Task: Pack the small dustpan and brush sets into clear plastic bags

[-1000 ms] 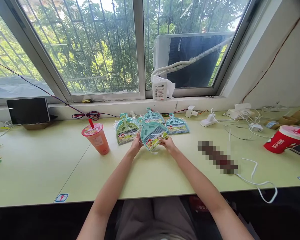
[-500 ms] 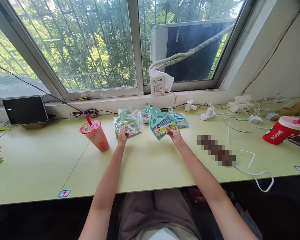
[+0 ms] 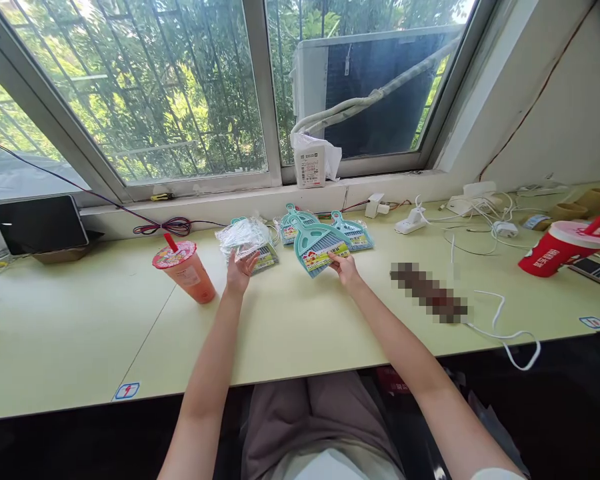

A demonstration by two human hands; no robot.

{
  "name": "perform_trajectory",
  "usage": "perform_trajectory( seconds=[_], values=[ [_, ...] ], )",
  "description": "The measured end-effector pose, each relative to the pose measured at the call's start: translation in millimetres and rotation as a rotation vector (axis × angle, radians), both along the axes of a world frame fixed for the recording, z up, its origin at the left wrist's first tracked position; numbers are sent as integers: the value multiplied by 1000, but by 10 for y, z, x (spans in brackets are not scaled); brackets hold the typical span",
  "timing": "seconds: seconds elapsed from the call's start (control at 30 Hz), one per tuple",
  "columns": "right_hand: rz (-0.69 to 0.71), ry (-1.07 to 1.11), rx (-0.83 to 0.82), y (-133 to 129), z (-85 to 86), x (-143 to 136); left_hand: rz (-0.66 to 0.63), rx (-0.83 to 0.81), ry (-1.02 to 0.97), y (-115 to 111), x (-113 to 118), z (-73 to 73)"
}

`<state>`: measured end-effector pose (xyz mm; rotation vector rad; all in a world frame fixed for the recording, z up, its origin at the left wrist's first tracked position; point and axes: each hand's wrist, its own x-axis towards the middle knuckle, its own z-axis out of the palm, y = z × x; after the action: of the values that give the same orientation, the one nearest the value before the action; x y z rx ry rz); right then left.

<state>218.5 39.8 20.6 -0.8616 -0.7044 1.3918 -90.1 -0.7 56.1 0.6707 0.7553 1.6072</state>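
My right hand (image 3: pixel 344 268) grips the lower edge of a teal dustpan-and-brush set (image 3: pixel 317 239) with a yellow label, tilted up over the table. My left hand (image 3: pixel 241 272) is open, fingers spread, at the near edge of a crumpled clear plastic bag (image 3: pixel 245 235). That bag lies over another dustpan set (image 3: pixel 267 257), which it partly hides. Whether the left fingertips touch the bag, I cannot tell. Behind the held set lie two more teal dustpan sets, one at the left (image 3: pixel 289 231) and one at the right (image 3: pixel 361 237), partly covered by it.
An orange drink cup (image 3: pixel 193 277) with a straw stands left of my left hand. A tablet (image 3: pixel 39 225) leans by the window. On the right are a blurred brown object (image 3: pixel 430 293), a white cable (image 3: pixel 523 337), a power strip (image 3: pixel 410 220) and a red cup (image 3: pixel 553 250).
My left hand has opened, and the clear plastic now lies bunched on top of the left dustpan set. My right hand still holds its set. The view has shifted slightly.
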Motion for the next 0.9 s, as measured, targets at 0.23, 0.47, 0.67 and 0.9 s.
perform_trajectory(
  seconds=[0.23, 0.47, 0.67, 0.9],
  values=[
    [18, -45, -25, -37, 1, -49, -120, -197, 147, 52, 44, -81],
    [30, -72, -25, -63, -17, -85, -56, -87, 118, 25, -64, -69],
    [17, -82, -46, -59, -53, -120, -522, -118, 356, -102, -4, 62],
    [28, -89, -54, -80, -44, -129, -804, -163, 510, -163, 277, 17]
  ],
)
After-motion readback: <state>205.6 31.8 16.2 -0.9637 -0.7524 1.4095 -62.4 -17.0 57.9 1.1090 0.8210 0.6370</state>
